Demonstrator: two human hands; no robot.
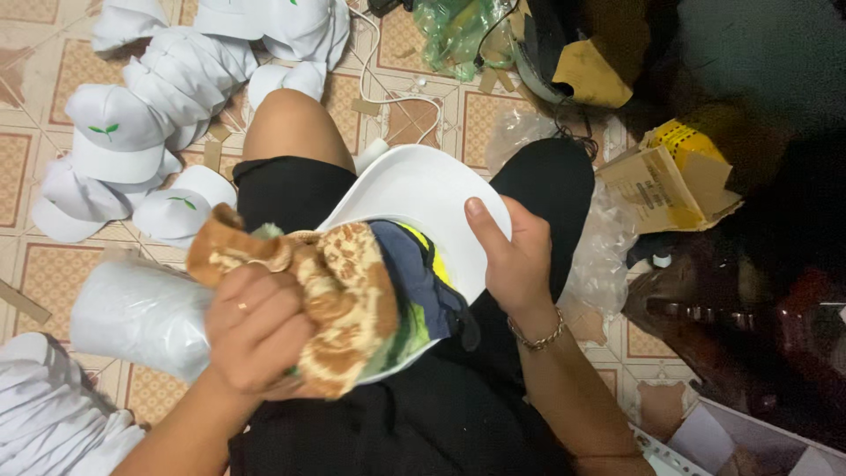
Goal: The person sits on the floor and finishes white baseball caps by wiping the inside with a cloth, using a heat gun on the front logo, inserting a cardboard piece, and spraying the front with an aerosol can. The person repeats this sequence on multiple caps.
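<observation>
Overhead view of a seated person on a tiled floor (53, 264), legs in black shorts (423, 414) filling the lower centre. Upper left: a heap of white caps (167, 97), several stacked one inside another, two showing a small green leaf mark. Lower left: a further stack of white caps (44, 423) at the frame edge, and beside it a roll of clear plastic (132, 313). Right: an opened cardboard box (670, 185) and crumpled clear bags (599, 256); the far right is dark and unclear. Centre: a single white cap (423, 189) lies across the lap, its hollow side up. The right hand (515, 256) grips its rim, thumb pressed on the inner face; a chain bracelet (538, 337) circles the wrist. The left hand (256, 330), wearing a ring, is clenched around a patterned brown cloth (344, 291), pressed with blue and yellow-green fabric (423, 286) into the cap.
</observation>
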